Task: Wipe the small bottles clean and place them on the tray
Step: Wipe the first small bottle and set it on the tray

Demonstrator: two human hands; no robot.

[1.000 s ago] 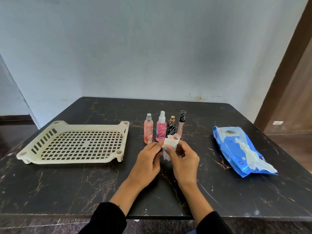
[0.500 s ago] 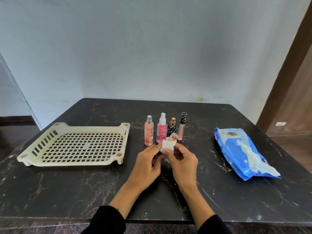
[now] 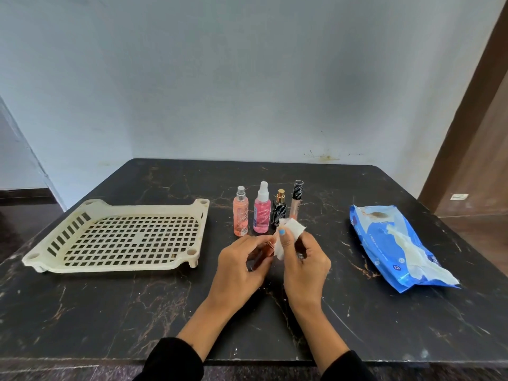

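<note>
While wiping went on, wipe (image 3: 291, 232) slid up.
L hand (image 3: 242, 259) pinched small bottle (image 3: 270, 244), R hand (image 3: 305, 259) pinched wipe; tray (image 3: 176, 266) w/o bottles.

four upright bottles (image 3: 264, 213) stand close-set at frame centre, just right of the tray (image 3: 121, 266). bare table (image 3: 324, 215) separates them from the wipes pack (image 3: 395, 243) at right.

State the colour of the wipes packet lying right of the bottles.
Blue, with a white wipe sticking out: wipes packet, head view.
</note>
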